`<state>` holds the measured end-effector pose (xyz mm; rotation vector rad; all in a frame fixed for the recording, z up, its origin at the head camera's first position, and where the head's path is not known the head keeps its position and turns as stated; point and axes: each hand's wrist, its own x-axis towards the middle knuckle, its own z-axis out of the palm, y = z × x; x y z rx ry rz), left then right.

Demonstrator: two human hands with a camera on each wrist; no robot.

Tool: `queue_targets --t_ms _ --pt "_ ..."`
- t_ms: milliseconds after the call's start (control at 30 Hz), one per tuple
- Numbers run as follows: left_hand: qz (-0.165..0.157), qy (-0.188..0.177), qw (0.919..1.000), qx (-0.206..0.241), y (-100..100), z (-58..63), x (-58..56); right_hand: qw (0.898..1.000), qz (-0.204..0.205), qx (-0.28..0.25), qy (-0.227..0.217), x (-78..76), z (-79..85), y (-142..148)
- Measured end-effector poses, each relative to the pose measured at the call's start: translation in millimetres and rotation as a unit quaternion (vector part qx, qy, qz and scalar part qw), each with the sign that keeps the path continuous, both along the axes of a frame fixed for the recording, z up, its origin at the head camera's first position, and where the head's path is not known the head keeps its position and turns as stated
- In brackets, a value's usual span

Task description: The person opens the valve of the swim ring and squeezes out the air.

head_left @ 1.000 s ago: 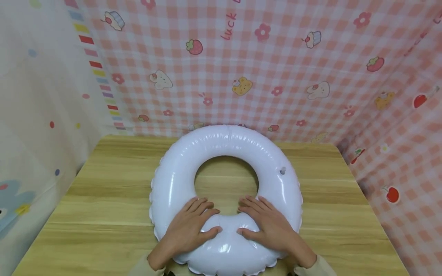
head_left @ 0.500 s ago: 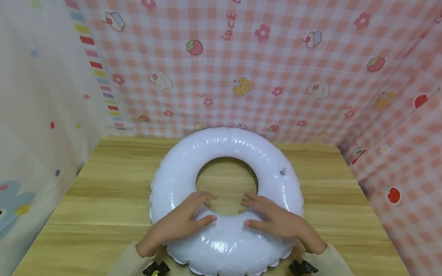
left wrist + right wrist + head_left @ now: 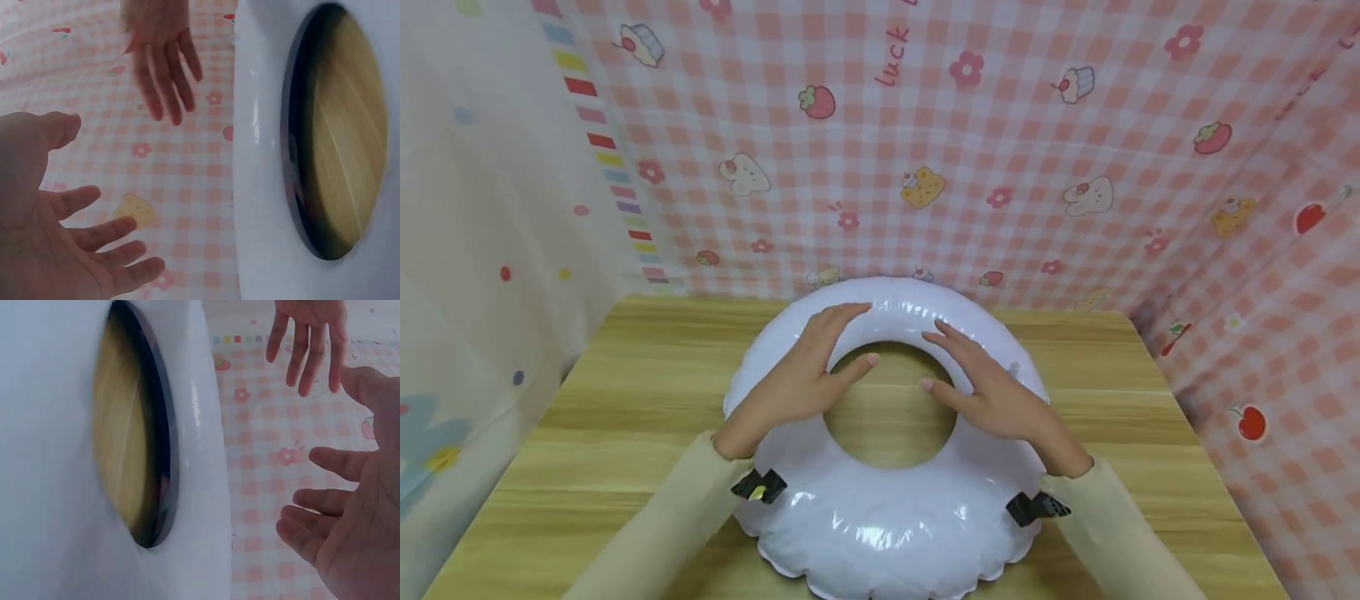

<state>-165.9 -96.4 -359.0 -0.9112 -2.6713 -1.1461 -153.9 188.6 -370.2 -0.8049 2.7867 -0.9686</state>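
Note:
A white inflatable swim ring (image 3: 887,521) lies flat on the wooden table, its scalloped edge toward me. My left hand (image 3: 805,367) hovers over the ring's left side, fingers spread loosely and thumb toward the hole. Opposite it, my right hand (image 3: 996,392) hangs over the right side in much the same pose. Neither holds anything. In the left wrist view, a gap separates the left hand (image 3: 69,244) from the ring (image 3: 259,156). The right wrist view likewise has the right hand (image 3: 356,506) apart from it. A small grey valve (image 3: 1013,369) shows beside the right hand.
The wooden table (image 3: 587,433) extends on both sides of the ring. A pink checked cloth (image 3: 865,150) with printed pictures hangs behind and to the right. A pale cloth (image 3: 482,208) hangs at the left. Small black pieces (image 3: 760,486) sit at both sleeve cuffs.
Both hands have lifted off the ring's near side, where they rested, and moved up and forward over its hole and far part. The ring has stayed nearly in place.

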Motion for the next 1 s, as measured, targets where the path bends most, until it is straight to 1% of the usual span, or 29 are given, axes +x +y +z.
queue_targets --t_ms 100,167,267,400,500,600,700,767,900,933,1000 --pt "0.011 0.010 0.9998 -0.009 9.8 0.1 -21.3 1.000 -0.025 0.003 0.000 -19.3 2.7 -4.4" --pt "0.020 0.015 0.9995 -0.017 16.7 -2.4 -35.9 0.999 -0.040 0.010 -0.003 -32.6 1.6 -7.2" --pt "0.039 0.008 0.9987 -0.033 26.0 -7.5 -56.0 0.998 -0.059 0.027 -0.007 -51.9 -3.4 -12.5" --pt "0.066 -0.017 0.9962 -0.055 35.5 -13.1 -78.9 0.996 -0.076 0.046 -0.005 -73.9 -8.0 -23.6" --pt "0.086 -0.021 0.9938 -0.068 41.6 -17.6 -95.1 0.995 -0.086 0.057 0.002 -88.6 -10.2 -32.5" --pt "0.107 -0.018 0.9906 -0.083 46.9 -25.3 -111.0 0.992 -0.097 0.075 0.006 -102.9 -15.2 -40.3" --pt "0.125 -0.013 0.9864 -0.106 52.4 -34.8 -123.9 0.989 -0.114 0.094 0.009 -115.5 -23.6 -46.0" --pt "0.136 -0.007 0.9830 -0.123 56.2 -41.3 -130.0 0.986 -0.127 0.104 0.015 -123.1 -30.7 -49.3" --pt "0.166 0.004 0.9752 -0.147 64.3 -53.1 -137.1 0.980 -0.146 0.129 0.047 -136.6 -47.1 -56.4" --pt "0.174 0.003 0.9730 -0.152 66.2 -56.2 -138.3 0.977 -0.153 0.136 0.054 -139.3 -51.5 -58.1" --pt "0.190 -0.005 0.9678 -0.165 70.3 -62.1 -140.8 0.972 -0.166 0.159 0.055 -142.8 -58.4 -61.2"
